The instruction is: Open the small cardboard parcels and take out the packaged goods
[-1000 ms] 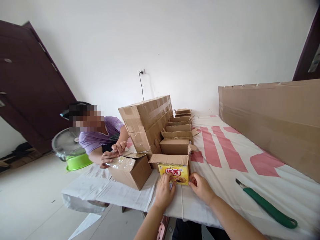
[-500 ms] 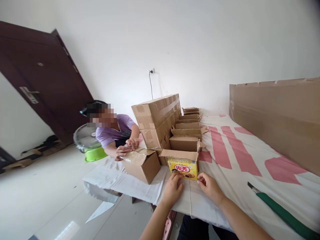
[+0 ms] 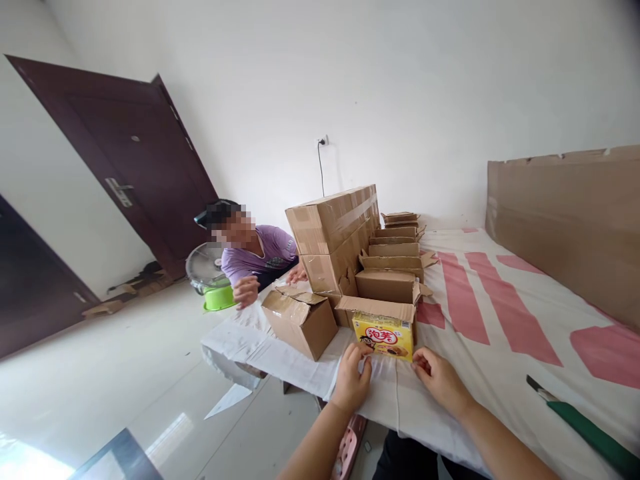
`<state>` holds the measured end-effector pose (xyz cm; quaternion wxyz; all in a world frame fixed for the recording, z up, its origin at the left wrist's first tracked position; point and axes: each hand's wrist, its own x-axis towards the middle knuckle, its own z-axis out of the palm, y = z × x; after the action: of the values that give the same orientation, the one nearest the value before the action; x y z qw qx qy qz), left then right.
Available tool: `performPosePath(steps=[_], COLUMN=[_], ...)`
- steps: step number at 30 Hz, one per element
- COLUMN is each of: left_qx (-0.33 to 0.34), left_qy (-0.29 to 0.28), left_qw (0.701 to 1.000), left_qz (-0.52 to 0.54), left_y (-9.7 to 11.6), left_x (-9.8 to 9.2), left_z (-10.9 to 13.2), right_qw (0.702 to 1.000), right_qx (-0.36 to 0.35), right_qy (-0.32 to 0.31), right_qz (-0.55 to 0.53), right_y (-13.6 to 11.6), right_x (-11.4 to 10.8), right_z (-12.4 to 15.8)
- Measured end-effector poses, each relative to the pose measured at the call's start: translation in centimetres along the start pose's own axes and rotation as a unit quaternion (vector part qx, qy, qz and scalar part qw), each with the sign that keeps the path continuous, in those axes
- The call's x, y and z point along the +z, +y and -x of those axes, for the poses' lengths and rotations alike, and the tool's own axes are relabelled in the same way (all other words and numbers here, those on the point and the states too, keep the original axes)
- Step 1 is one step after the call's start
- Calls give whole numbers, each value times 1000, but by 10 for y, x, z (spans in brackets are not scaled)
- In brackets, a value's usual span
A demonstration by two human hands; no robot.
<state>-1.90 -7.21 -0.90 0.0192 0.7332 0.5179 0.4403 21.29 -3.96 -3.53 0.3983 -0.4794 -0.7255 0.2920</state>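
A yellow cream puff box (image 3: 384,337) with a red and white label stands upright on the cloth-covered table, against the front of an open cardboard carton (image 3: 376,307). My left hand (image 3: 353,377) is at its lower left, with curled fingers on its front face. At the lower right corner, the bent fingers of my right hand (image 3: 440,379) close on its edge. Behind it runs a row of open cartons (image 3: 395,250) with raised flaps. To the left sits a taped cardboard box (image 3: 300,323), its top flaps slightly lifted.
Sealed cartons (image 3: 333,227) are stacked beside the open row. A green-handled knife (image 3: 585,427) lies on the right of the table (image 3: 500,400). A long cardboard panel (image 3: 565,227) stands at the far right. Across the table a co-worker (image 3: 257,257) leans near a fan (image 3: 205,263).
The view has swung left, so everything sits further right. The co-worker's hands have come off the taped box, one raised to the left. My hands stay at the cream puff box.
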Motion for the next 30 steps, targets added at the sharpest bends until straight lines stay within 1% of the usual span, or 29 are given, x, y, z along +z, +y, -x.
performPosePath(steps=[2,4,5,7,9,11,12,13,15,17,19,21,25,30], left_qx=[7,-8,-23,-62,-113,-164,-190,-213,-242,-247,-237,-227,-219,-174], left_qy=[52,103,124,144,138,97,69,40,-14,-63,-104,-132,-157,-187], left_qw=[998,991,987,976,964,953,948,942,930,923,919,914,907,913], left_qz=[-34,-79,-103,-152,-198,-234,-247,-258,-275,-287,-298,-308,-323,-319], left_y=[-3,-11,-17,-33,-54,-77,-89,-99,-118,-132,-140,-144,-145,-139], left_x=[-22,-52,-69,-104,-135,-157,-165,-169,-173,-172,-170,-170,-177,-184], left_z=[0,-10,-20,-46,-77,-105,-115,-123,-132,-134,-134,-133,-128,-115], right_qw=[1000,1000,1000,1000,1000,999,999,999,1000,1000,1000,1000,1000,1000], right_qx=[3,4,5,8,11,12,12,12,11,10,9,9,9,2], right_qy=[-8,-15,-18,-23,-25,-25,-25,-24,-22,-20,-18,-15,-10,-6], right_qz=[3,6,8,11,13,15,16,16,17,16,15,14,11,10], right_y=[-2,-4,-4,-5,-4,-4,-4,-3,-3,-2,-1,0,-1,-4], right_x=[-2,-3,-3,-3,-2,-1,0,0,1,1,2,2,1,0], right_z=[1,2,2,3,3,3,2,2,2,1,1,1,1,2])
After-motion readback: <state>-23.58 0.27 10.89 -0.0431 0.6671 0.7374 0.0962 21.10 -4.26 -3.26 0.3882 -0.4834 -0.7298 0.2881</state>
